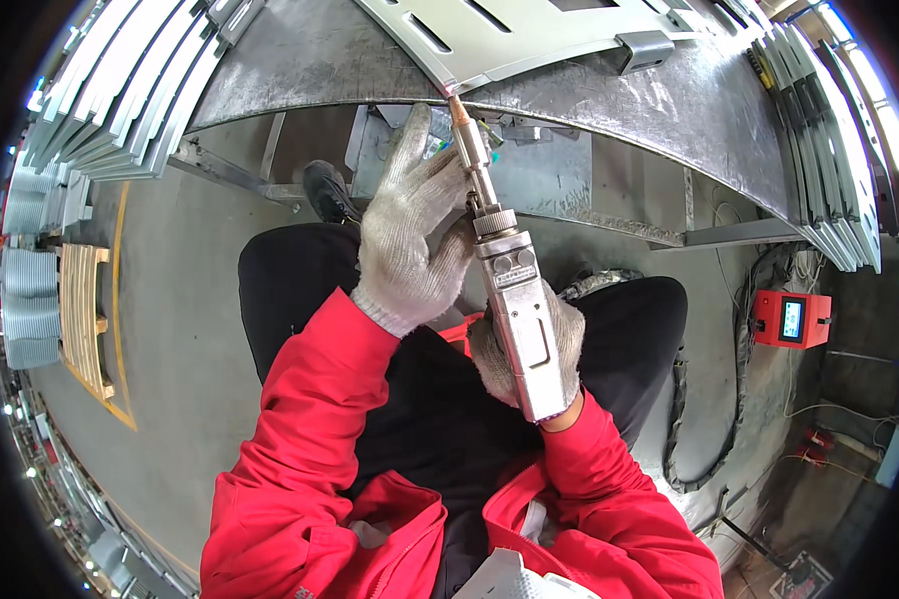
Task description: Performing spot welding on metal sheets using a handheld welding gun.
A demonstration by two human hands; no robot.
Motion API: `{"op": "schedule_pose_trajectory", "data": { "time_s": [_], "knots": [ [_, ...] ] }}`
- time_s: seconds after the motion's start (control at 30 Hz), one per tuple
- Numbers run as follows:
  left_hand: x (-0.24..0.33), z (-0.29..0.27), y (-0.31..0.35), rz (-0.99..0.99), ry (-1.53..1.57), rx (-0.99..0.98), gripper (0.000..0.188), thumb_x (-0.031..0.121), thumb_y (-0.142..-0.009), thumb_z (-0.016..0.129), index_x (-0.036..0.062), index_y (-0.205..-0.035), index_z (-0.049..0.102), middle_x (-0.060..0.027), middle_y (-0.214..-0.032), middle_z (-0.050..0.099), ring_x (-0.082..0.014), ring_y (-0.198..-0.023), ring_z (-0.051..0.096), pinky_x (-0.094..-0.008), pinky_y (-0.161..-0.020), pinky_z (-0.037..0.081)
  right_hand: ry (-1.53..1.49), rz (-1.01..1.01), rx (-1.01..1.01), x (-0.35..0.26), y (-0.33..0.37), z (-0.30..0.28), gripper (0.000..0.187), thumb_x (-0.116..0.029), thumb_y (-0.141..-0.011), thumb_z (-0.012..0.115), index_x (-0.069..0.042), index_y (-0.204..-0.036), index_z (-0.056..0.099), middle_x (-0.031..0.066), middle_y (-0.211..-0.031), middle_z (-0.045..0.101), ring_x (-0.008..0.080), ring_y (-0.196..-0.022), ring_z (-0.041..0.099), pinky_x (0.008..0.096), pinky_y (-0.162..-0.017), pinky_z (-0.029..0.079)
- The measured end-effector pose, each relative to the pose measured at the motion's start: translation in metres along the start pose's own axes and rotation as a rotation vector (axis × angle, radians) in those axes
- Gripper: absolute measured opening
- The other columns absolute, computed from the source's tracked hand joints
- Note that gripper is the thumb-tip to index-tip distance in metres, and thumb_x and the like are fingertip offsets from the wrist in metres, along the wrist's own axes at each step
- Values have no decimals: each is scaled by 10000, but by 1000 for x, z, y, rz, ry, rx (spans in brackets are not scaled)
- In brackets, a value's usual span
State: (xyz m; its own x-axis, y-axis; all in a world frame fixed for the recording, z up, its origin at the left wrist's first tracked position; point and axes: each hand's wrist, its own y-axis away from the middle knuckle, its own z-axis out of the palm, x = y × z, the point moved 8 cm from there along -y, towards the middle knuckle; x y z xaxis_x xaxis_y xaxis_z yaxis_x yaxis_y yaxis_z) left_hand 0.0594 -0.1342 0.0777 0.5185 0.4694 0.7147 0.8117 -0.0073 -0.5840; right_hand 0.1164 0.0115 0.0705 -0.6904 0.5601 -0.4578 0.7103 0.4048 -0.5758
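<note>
At the near edge of the steel workbench (609,100), the copper tip of a handheld welding torch (509,290) meets the lower edge of a pale slotted metal panel (529,35) that lies flat on the bench top — a small pinkish glow shows right where tip and panel touch. By that glow, the step in hand looks like running a weld along that panel edge, with the seam only partly covered as far as can be judged.

The right hand (534,349), in a knitted work glove, is wrapped tight around the torch's boxy silver body, fingers closed behind it and mostly hidden. The left hand (410,235), gloved the same way, sits higher up — its palm and curled fingers cup the narrow neck of the torch just below the nozzle, steadying it, with the forefinger stretched up toward the bench edge. Both grip the one tool; neither is loose.

Any next move would likely call for a slow, even travel of the tip along the edge, both wrists kept locked so the nozzle neither lifts off nor digs in.

The person sits with dark-trousered knees under the bench, red jacket sleeves (310,429) reaching up. Stacks of similar panels (120,90) lean at the left and right, a red control box (791,319) stands on the floor to the right, and a thick hose (739,399) curls beside it.
</note>
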Motion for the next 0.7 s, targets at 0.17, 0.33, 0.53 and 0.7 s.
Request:
{"op": "schedule_pose_trajectory", "data": {
  "time_s": [0.17,0.33,0.53,0.7],
  "knots": [
    [0,0,1,6,-63,-1,706,-117,-724,734,35,-1413,710,-143,-1486,693,-365,-1463,570,-423,-1189,454,19,15,-62,2,2,3,275,-147,-721,782,-101,-982,708,94,-841,636,318,-601,556,403,-541,462],
    [-1,-1,0,61,-31,12,670,-88,-728,691,37,-1386,715,-232,-1405,703,-541,-1538,427,-573,-1236,414,-16,76,-70,6,5,5,273,-147,-724,780,-101,-982,707,95,-839,634,319,-600,558,408,-541,464],
    [0,-1,1,110,-83,21,682,-92,-728,694,40,-1396,706,-223,-1419,699,-536,-1551,411,-562,-1217,438,-25,48,-32,5,4,3,266,-140,-719,776,-105,-972,699,91,-834,630,319,-594,554,411,-541,462],
    [-2,-1,2,105,-37,59,682,-88,-729,698,42,-1398,704,-217,-1422,700,-531,-1544,425,-558,-1214,443,2,36,-50,4,3,3,268,-136,-715,775,-107,-969,697,90,-836,632,318,-591,551,411,-544,463]
  ]
}}
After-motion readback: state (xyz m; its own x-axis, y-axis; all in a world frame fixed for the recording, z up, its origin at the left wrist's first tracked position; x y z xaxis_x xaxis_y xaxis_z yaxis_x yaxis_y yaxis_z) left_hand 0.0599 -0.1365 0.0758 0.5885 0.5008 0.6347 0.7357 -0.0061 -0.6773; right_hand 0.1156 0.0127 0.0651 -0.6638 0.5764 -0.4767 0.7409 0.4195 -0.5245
